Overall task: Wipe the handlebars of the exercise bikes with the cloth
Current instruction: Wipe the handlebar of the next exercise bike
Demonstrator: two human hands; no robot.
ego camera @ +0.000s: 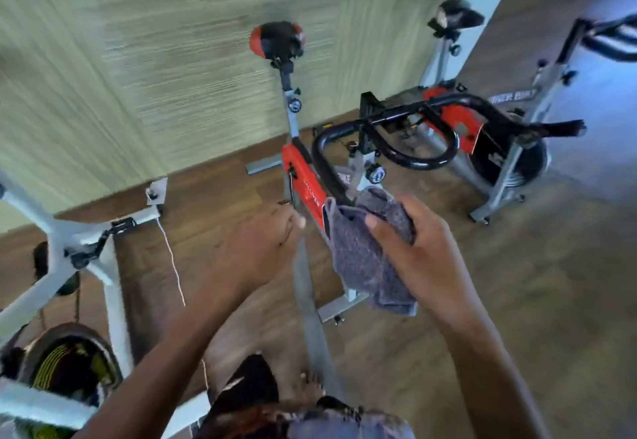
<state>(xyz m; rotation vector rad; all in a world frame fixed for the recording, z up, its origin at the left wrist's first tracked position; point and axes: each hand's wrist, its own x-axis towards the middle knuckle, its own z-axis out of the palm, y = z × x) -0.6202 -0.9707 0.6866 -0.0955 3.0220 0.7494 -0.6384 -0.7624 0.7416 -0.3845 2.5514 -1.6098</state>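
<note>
My right hand (pixel 425 252) gripping the grey cloth (pixel 362 256) over the near end of the black handlebars (pixel 320 149), my left hand (pixel 256 250) just beside it, fingers curled, can't tell if grasping anything

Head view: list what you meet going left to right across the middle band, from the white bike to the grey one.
white bike frame → white cord → left hand → right hand gripping the cloth → grey bike frame. The red bike overlaps the hands, so it is left out.
</note>
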